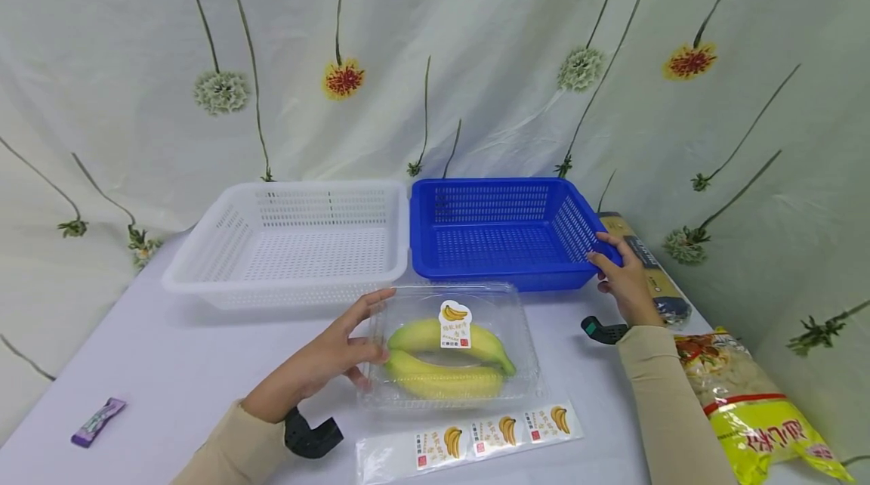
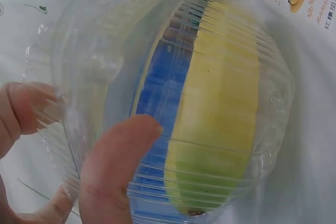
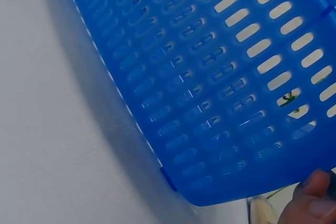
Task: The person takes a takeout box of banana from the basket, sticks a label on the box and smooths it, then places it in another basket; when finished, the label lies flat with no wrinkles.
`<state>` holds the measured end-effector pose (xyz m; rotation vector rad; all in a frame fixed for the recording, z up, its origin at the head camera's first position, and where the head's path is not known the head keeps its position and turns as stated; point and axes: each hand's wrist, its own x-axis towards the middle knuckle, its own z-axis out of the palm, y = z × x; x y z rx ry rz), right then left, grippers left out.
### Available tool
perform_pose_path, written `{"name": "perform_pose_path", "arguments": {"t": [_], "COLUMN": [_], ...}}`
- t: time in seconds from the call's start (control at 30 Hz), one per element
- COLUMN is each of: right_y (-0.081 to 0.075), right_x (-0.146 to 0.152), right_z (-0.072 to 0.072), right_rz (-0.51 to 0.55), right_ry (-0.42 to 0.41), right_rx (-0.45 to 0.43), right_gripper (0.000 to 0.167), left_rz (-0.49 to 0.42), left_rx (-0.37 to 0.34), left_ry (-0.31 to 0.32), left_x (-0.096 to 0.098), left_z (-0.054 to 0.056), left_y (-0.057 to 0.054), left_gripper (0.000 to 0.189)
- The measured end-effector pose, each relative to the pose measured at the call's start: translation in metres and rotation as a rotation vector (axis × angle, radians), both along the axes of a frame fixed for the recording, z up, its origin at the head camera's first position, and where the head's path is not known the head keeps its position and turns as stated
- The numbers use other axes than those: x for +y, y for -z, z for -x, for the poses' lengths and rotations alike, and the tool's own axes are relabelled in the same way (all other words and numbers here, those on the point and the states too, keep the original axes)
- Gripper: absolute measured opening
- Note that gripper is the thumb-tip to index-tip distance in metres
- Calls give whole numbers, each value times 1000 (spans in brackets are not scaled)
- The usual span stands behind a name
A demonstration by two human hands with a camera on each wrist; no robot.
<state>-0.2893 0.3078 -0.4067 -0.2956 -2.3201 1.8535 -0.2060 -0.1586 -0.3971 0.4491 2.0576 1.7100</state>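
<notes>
A clear plastic clamshell box (image 1: 529, 341) holds yellow-green bananas (image 1: 445, 385); a white banana label (image 1: 455, 326) is on its lid. My left hand (image 1: 319, 364) grips the box by its left side, thumb on the near side. In the left wrist view, the thumb (image 2: 113, 166) presses against the ridged plastic, and a banana (image 2: 218, 98) shows through. At the right front corner of a blue plastic basket (image 1: 503, 279), my right hand (image 1: 628, 285) holds the rim between thumb and fingers. The right wrist view shows the slotted basket wall (image 3: 210, 77) and part of that hand (image 3: 312, 203).
Left of the blue basket stands a white basket (image 1: 306, 292). A strip of banana labels (image 1: 499, 436) lies in front of the box. A yellow-and-red food bag (image 1: 761, 409) and a long brown package (image 1: 649, 266) lie at right. A small purple packet (image 1: 98, 422) is at left.
</notes>
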Motion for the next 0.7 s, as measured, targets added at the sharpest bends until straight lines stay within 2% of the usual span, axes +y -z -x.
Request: {"name": "perform_pose_path", "arguments": {"t": [0.4,0.57,0.7], "right_y": [7,9,9], "right_x": [-3,-5,-7], "right_z": [3,4,3], "right_rz": [21,44,59], "right_ry": [56,78,102], "right_rx": [38,54,55], "right_gripper": [57,57,58], "left_rz": [-39,-45,-31], "left_rx": [11,37,55], "left_ry": [51,43,24], "left_x": [3,5,8], "left_z": [-14,-14,-10], "left_y": [-28,-38,-47], "left_gripper": [95,95,96]}}
